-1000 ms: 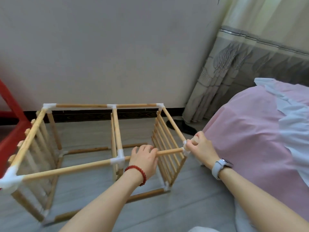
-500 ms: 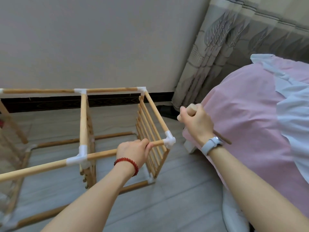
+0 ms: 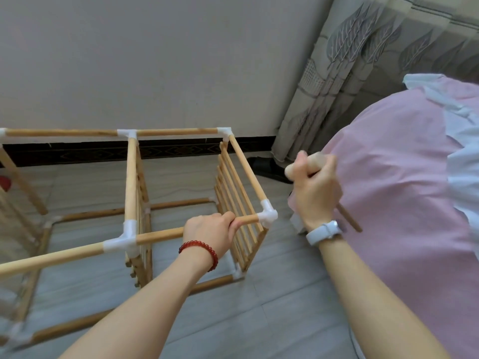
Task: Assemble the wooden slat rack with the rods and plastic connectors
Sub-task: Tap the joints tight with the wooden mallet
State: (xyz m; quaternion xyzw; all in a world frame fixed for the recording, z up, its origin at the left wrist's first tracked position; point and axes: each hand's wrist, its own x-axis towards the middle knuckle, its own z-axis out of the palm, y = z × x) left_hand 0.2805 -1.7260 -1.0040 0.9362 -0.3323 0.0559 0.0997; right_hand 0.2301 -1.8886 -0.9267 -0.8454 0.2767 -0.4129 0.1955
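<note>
My left hand (image 3: 210, 230) is wrapped around the near top rod (image 3: 160, 234) of the rack (image 3: 134, 193), just beside the white corner connector (image 3: 268, 216). My right hand (image 3: 315, 189) grasps a loose wooden rod (image 3: 348, 220) over the edge of the pink bed (image 3: 404, 177). The frame stands on the grey floor (image 3: 272, 307), its top rails already joined, so I judge this the step of adding another rod. Next I need its tip lined up with an open socket, then pushed straight in. A pale wall (image 3: 155, 60) and a leaf-patterned curtain (image 3: 363, 60) stand behind.
</note>
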